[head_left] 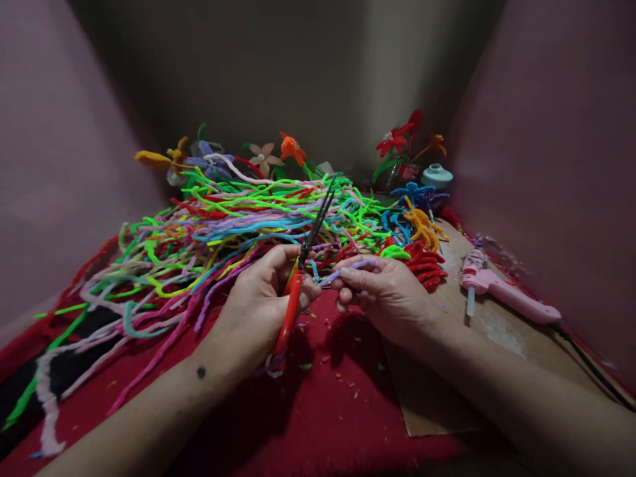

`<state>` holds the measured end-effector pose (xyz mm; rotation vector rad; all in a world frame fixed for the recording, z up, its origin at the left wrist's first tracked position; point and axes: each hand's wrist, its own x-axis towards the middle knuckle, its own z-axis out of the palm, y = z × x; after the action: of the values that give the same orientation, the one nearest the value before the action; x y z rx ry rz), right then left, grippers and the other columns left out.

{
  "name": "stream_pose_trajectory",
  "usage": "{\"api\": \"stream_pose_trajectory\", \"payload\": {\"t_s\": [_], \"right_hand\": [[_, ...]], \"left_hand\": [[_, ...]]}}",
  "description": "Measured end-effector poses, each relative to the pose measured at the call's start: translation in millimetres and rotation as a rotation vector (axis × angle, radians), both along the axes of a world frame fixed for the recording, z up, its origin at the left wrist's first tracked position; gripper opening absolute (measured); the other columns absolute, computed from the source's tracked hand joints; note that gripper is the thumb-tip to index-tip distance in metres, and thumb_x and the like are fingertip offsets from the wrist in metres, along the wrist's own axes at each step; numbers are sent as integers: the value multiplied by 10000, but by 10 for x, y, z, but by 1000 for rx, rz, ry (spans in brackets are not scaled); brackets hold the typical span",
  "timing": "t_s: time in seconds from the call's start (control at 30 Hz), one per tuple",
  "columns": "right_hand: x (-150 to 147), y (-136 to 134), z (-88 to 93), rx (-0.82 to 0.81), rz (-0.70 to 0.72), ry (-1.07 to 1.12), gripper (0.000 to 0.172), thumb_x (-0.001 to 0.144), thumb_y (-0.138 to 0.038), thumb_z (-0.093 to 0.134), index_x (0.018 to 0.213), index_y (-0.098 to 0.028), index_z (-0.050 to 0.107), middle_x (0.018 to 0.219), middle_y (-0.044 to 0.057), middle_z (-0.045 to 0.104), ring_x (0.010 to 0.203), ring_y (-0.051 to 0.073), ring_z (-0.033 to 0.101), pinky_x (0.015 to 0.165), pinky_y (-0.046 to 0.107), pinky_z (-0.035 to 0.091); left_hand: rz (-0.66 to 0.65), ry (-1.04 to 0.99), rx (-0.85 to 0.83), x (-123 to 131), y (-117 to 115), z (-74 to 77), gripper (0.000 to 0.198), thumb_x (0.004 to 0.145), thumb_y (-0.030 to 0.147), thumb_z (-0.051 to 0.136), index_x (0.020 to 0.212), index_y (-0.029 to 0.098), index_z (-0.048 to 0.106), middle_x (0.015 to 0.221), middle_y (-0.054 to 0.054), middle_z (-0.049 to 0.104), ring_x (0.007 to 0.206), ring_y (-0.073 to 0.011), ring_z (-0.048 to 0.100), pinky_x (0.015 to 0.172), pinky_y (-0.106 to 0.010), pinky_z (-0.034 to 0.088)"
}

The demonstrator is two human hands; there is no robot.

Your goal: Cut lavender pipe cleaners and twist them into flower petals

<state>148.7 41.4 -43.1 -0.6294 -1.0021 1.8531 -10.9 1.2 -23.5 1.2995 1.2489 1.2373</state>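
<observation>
My left hand (261, 291) is closed around a pair of scissors (293, 301) with red handles. Their dark blades point up and away, over the pile of pipe cleaners (238, 212). At the left fingertips a short light-blue piece of pipe cleaner (315, 270) sticks up. My right hand (385, 288) pinches a lavender pipe cleaner (365, 264) between thumb and fingers. Its near end reaches toward the left fingertips; whether they grip it too is hard to see. Small fuzz clippings (305, 366) lie on the red cloth (338, 411) beneath.
A pink glue gun (507, 295) with its cord rests on a brown board (437, 397) at right. Red petal loops (427, 265) and orange ones (422, 225) lie beside it. Finished pipe-cleaner flowers (293, 149) and a pale-blue container (437, 175) stand at the back. Walls rise on both sides.
</observation>
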Motion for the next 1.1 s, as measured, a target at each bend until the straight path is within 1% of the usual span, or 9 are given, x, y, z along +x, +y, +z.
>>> {"api": "stream_pose_trajectory", "payload": {"t_s": [0.13, 0.3, 0.5, 0.63, 0.73, 0.9, 1.0, 1.03, 1.1], "right_hand": [[2, 10, -32, -18, -13, 17, 88, 669, -149, 724, 723, -107, 667, 660, 24, 657, 517, 92, 581, 520, 229, 499], [8, 32, -46, -26, 46, 37, 76, 680, -144, 719, 708, -115, 654, 602, 3, 633, 513, 90, 581, 530, 227, 501], [-3, 19, 26, -21, 30, 25, 135, 644, -143, 739, 676, -130, 609, 604, -1, 634, 509, 88, 577, 533, 221, 490], [-1, 21, 21, -9, 33, 39, 119, 655, -148, 734, 694, -128, 623, 631, 1, 640, 526, 90, 584, 539, 226, 494], [6, 26, 0, 9, 63, 57, 90, 666, -146, 724, 714, -122, 651, 661, 9, 651, 547, 93, 592, 550, 228, 499], [7, 30, -16, 40, 86, 74, 62, 697, -180, 712, 728, -136, 682, 693, 14, 664, 559, 80, 583, 571, 218, 491], [-5, 34, 3, 22, 41, 42, 84, 683, -193, 721, 687, -126, 670, 653, 11, 644, 536, 77, 572, 549, 211, 484], [-8, 37, 11, 13, 14, 21, 100, 674, -198, 726, 670, -121, 662, 639, 10, 636, 523, 77, 567, 534, 209, 480], [-11, 47, 22, -2, -46, -18, 125, 658, -206, 733, 654, -114, 649, 625, 10, 626, 502, 76, 557, 509, 206, 472]], "left_hand": [[4, 23, 6, 6, -17, 37, 389, 654, 218, 721, 994, 182, 534, 678, 80, 496, 593, -53, 468, 554, -160, 400], [2, 29, 16, 3, -34, 48, 382, 659, 225, 719, 989, 173, 534, 659, 78, 512, 584, -50, 465, 550, -159, 392], [13, 2, -53, 10, -15, 57, 503, 617, 226, 742, 1046, 149, 491, 650, 74, 559, 586, -51, 490, 561, -148, 401], [25, -10, -71, 11, -16, 71, 526, 587, 219, 755, 1034, 146, 488, 639, 75, 566, 581, -53, 498, 554, -141, 408], [2, -4, -86, -2, -15, 71, 488, 610, 214, 741, 1029, 164, 496, 658, 70, 574, 570, -52, 498, 525, -135, 400], [-43, 3, -124, -3, -8, 65, 405, 654, 234, 719, 1000, 191, 513, 656, 76, 539, 496, -38, 439, 441, -132, 343], [-33, 84, -135, -27, -10, 78, 380, 696, 328, 678, 1008, 198, 506, 619, 79, 496, 463, -56, 418, 416, -159, 340], [-17, 151, -116, -49, -12, 82, 371, 711, 346, 653, 1016, 197, 504, 612, 75, 492, 464, -70, 424, 417, -173, 349], [23, 354, -26, -107, -19, 81, 356, 723, 329, 613, 1037, 192, 517, 637, 51, 524, 510, -106, 470, 459, -210, 391]]}}
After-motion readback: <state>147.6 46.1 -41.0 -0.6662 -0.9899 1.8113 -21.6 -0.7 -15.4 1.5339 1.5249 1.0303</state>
